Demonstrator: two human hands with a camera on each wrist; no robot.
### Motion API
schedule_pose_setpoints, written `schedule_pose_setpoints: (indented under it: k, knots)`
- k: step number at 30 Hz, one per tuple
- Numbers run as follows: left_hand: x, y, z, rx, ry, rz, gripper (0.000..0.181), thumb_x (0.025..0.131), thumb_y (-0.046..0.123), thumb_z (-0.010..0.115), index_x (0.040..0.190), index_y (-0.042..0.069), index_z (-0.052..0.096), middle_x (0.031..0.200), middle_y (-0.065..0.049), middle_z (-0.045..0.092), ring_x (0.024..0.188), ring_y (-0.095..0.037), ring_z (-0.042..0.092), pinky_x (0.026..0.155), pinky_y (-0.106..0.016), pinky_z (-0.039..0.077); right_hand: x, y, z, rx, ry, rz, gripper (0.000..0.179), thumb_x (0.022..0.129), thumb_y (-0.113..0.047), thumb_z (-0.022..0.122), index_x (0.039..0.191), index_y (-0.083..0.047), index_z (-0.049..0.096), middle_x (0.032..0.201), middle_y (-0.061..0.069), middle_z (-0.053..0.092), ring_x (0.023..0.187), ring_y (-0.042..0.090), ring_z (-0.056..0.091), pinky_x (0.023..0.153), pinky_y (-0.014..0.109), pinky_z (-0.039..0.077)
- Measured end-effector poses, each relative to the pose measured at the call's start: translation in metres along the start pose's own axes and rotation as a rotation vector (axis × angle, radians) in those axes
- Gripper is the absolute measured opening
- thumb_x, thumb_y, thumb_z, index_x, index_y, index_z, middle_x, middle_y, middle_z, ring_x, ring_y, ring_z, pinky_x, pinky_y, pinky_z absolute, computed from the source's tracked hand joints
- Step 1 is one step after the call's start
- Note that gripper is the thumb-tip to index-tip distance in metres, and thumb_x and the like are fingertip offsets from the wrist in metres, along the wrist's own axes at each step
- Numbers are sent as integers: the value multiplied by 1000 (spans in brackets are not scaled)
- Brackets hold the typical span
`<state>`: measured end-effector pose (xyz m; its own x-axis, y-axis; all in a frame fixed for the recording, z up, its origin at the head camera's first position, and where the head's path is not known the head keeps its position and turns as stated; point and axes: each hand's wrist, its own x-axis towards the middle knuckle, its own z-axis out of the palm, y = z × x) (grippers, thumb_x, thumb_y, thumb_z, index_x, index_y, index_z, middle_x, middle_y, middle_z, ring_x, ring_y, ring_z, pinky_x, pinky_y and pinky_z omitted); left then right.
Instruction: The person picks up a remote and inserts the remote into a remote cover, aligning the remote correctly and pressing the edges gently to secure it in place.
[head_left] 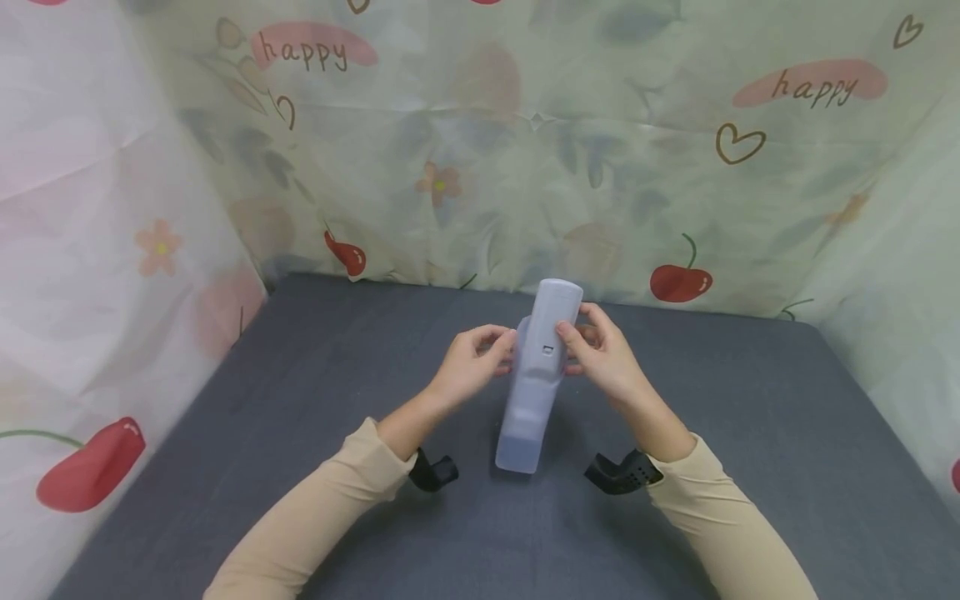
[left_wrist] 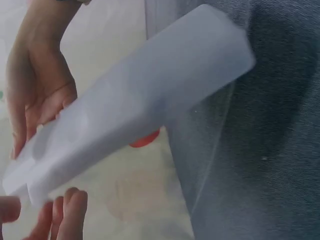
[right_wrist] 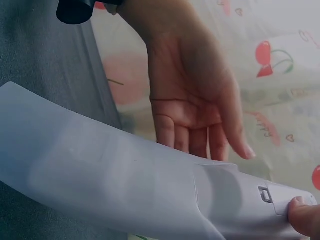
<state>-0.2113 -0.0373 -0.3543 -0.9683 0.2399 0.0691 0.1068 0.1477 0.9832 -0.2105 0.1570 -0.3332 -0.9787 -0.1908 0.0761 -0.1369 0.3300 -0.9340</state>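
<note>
A slim white remote control with a small latch on its back sits partly in a frosted translucent sleeve. Both are raised, tilted, over the dark table, with the sleeve's see-through end lower. My right hand grips the upper part, thumb on the back near the latch and fingers behind. On the other side, my left hand is at the sleeve's upper edge. Its fingers reach behind that edge, while the thumb stands slightly apart from it.
A dark grey cloth covers the table. Patterned curtains enclose the back and both sides. Black camera mounts extend from both wrists under the beige sleeves, close to the held remote control's lower end.
</note>
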Motion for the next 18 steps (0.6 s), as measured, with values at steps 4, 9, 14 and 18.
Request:
schedule_pose_setpoints:
  k: [4, 9, 14, 18]
  knots:
    - [0, -6, -3, -51, -27, -34, 29, 93, 15, 57, 112, -7, 61, 110, -24, 63, 88, -20, 67, 77, -34, 57, 1, 1, -2, 16, 6, 0, 45, 97, -29, 49, 134, -7, 37, 117, 29, 57, 79, 7, 62, 68, 32, 57]
    - [0, -7, 0, -71, 3, -22, 22, 90, 8, 60, 104, -8, 62, 102, -22, 65, 75, -9, 64, 72, -32, 58, 1, 2, -2, 34, -23, 3, 45, 97, -30, 49, 135, -8, 38, 119, 29, 57, 79, 7, 63, 69, 31, 56]
    - [-1, -6, 5, -59, 53, -1, 16, 90, 6, 60, 97, -8, 63, 96, -20, 65, 74, -7, 63, 70, -30, 58, 2, 3, -4, 25, -63, 3, 47, 98, -30, 49, 136, -7, 36, 119, 30, 56, 79, 6, 62, 69, 30, 55]
    - [-2, -6, 7, -64, 69, 9, 15, 90, 5, 60, 96, -8, 63, 94, -19, 64, 74, -8, 63, 69, -32, 58, 2, 4, -5, 12, -92, 0, 47, 98, -29, 47, 137, -5, 35, 117, 31, 56, 79, 6, 61, 68, 30, 55]
